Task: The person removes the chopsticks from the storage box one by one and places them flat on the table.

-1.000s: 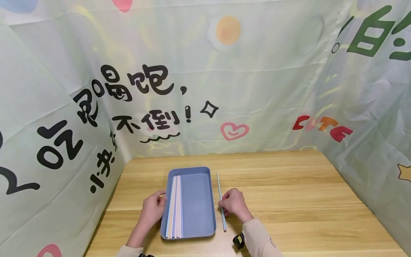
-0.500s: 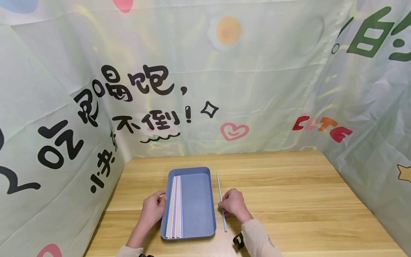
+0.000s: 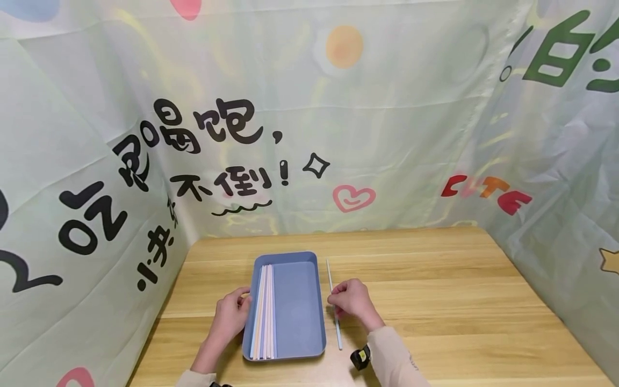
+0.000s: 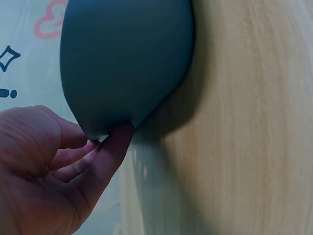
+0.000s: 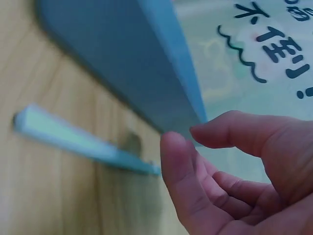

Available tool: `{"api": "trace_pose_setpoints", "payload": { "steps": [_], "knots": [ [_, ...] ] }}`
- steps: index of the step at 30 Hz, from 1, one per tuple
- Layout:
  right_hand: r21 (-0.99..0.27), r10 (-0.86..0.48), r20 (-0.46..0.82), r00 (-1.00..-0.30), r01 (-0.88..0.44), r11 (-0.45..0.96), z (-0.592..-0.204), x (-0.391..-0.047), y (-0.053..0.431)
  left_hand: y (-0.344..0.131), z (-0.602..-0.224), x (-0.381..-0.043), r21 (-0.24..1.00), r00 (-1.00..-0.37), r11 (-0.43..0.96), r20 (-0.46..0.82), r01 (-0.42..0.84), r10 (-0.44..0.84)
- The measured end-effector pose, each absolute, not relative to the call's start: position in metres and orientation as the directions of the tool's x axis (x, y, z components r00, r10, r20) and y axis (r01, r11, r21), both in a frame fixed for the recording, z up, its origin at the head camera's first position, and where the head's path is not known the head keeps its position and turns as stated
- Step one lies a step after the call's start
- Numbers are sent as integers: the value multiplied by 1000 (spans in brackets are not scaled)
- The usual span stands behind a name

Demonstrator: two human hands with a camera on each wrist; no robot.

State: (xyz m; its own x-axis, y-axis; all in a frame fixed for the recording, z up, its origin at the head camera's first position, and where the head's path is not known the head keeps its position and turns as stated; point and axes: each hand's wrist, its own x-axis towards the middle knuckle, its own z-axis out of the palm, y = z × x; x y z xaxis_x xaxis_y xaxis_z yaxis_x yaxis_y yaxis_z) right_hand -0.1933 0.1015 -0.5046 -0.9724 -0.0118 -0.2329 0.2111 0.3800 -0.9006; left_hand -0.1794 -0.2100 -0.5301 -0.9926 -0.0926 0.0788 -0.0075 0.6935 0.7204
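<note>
A blue rectangular tray (image 3: 300,306) lies on the table, and several pale-coloured chopsticks (image 3: 265,312) lie side by side along its left side. My left hand (image 3: 232,313) pinches the tray's left rim between thumb and fingers, also plain in the left wrist view. One light blue chopstick (image 3: 337,327) lies on the table to the right of the tray, roughly parallel to it. Above that chopstick is my right hand (image 3: 352,298). In the right wrist view its thumb and index fingertips are slightly apart with nothing between them. Index and hand hide part of the chopstick.
The wooden table (image 3: 435,290) extends to the right of the hands. Printed cloth walls (image 3: 401,134) enclose it at the back, left and right. A black wrist camera (image 3: 360,358) sits at the right sleeve.
My right hand has let go of the light blue chopstick and shifted slightly up and away along it. The chopstick stays almost in place. My left hand and the tray have not moved.
</note>
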Motion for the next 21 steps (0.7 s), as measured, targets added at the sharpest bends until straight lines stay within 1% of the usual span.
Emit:
{"api": "trace_pose_setpoints", "payload": {
  "steps": [4, 6, 14, 21],
  "knots": [
    [-922, -28, -276, -961, 257, 289, -495, -194, 97, -210, -530, -179, 722, -993, 692, 78, -7, -92],
    [-930, -31, -276, -961, 259, 260, -491, -195, 95, -209, -530, -179, 723, -993, 690, 76, -9, -92],
    [-950, -70, -262, -962, 245, 194, -476, -196, 84, -210, -530, -178, 726, -993, 688, 75, -10, -93],
    [-963, -112, -240, -964, 223, 150, -473, -195, 71, -209, -529, -178, 733, -994, 680, 67, -13, -91]
  ]
}}
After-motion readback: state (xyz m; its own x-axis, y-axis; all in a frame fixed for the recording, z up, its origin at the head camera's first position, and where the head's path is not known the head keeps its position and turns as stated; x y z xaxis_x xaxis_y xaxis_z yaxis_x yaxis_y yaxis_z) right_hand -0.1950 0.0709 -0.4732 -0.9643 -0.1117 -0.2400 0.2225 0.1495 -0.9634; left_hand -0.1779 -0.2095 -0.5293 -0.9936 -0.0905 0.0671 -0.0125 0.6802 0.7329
